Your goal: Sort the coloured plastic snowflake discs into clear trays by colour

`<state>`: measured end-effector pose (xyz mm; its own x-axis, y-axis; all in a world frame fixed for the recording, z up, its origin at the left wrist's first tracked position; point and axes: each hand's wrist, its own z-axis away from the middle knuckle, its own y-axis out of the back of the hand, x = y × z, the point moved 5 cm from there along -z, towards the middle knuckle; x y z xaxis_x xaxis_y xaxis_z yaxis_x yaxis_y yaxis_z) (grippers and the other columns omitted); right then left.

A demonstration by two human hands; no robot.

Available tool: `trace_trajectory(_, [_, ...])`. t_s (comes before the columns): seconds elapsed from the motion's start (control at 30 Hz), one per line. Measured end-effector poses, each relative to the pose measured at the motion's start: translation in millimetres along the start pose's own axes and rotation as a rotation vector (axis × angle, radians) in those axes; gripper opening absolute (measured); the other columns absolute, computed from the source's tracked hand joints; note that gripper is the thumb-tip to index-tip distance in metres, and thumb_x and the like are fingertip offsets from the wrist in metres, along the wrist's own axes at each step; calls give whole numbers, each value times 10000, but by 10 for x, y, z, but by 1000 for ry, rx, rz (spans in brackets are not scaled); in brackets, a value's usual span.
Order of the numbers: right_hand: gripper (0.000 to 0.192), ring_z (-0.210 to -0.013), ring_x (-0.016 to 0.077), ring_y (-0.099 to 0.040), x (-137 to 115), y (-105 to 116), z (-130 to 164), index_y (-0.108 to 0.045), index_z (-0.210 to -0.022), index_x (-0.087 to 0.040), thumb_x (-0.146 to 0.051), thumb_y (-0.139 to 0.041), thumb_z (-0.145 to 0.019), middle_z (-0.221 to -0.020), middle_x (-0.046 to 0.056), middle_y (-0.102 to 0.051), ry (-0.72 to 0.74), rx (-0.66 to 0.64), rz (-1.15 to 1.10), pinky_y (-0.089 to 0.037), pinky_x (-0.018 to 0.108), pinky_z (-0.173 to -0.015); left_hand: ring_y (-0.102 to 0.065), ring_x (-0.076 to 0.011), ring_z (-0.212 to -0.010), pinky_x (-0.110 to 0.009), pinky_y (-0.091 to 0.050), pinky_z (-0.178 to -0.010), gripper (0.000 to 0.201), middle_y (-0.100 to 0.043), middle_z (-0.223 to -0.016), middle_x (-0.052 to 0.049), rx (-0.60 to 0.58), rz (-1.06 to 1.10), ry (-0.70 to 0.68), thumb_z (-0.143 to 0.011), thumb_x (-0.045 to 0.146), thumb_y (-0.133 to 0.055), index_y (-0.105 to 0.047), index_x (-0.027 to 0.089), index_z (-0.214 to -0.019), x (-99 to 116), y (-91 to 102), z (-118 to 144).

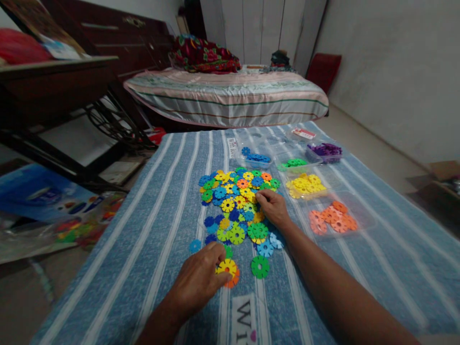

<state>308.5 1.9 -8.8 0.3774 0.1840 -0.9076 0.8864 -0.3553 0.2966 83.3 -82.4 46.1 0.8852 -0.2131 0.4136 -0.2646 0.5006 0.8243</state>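
Through the head view, my only one, I am looking down on two bare hands working over a blue-and-white striped cloth. A mixed heap of notched round plastic discs is lying in the middle, its colours jumbled together: yellow, green, dark and light blue, some orange.

The left hand is working at the near edge of the heap, thumb and fingers closing on a bright yellow notched disc, with an orange notched disc showing just under it; whether that one is also gripped, I am not able to tell. The right hand is resting at the heap's right side, fingers curling inward with the tips touching the discs; I am not seeing whether they are pinching one. A single green notched disc is lying apart, between the two arms.

Beyond and to the right, clear plastic boxes are each holding one colour: orange discs, yellow discs, green discs, blue discs and purple discs. I am judging the work as well started but unfinished: the boxes are showing separated colours, while the heap is remaining large and mixed. I am spotting no purple in it.
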Motion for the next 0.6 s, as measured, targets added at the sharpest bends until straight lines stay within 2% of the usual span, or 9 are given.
trace_trajectory(0.1, [301, -696, 166, -595, 21, -17, -12, -700, -748, -215, -420, -509, -857, -722, 12, -668, 4, -6, 3, -437, 278, -669, -486, -140, -660, -253, -318, -605, 89, -517, -684, 28, -10, 159, -2, -701, 287, -536, -504, 205, -719, -13, 7, -13])
trace_trajectory(0.23, [276, -725, 164, -615, 26, -37, -29, -711, -770, -222, -390, -511, -859, -761, 6, -693, 4, 5, 19, -447, 275, -693, -438, -122, -553, -242, -323, -537, 271, -465, -573, 45, -55, 450, -12, -731, 466, -552, -543, 199, -687, -57, 31, -108])
trace_trajectory(0.37, [266, -733, 164, -625, 3, -48, -45, -712, -767, -215, -369, -513, -853, -762, 6, -694, 4, 16, 25, -446, 272, -694, -450, -112, -534, -232, -337, -516, 275, -504, -547, 36, 86, 543, -11, -651, 457, -611, -582, 183, -639, 21, 224, -341])
trace_trajectory(0.47, [273, -735, 164, -621, 3, -57, -54, -709, -766, -209, -371, -510, -858, -771, 12, -698, 16, 16, 9, -449, 272, -697, -462, -106, -513, -229, -348, -502, 232, -532, -536, 32, 173, 588, -73, -637, 407, -625, -588, 179, -613, 343, 407, -587])
trace_trajectory(0.53, [249, -700, 164, -607, 27, -72, -59, -701, -741, -208, -365, -533, -837, -742, 12, -688, 6, 0, -5, -448, 268, -667, -491, -107, -526, -229, -386, -525, 192, -561, -550, 28, 234, 641, -151, -634, 362, -633, -590, 176, -616, 673, 531, -767])
trace_trajectory(0.6, [219, -657, 169, -589, 59, -84, -60, -688, -703, -209, -346, -554, -807, -697, 13, -670, -20, -14, -17, -440, 268, -620, -553, -119, -595, -237, -443, -588, 187, -622, -630, 14, 311, 737, -251, -630, 341, -656, -632, 169, -699, 1014, 647, -927])
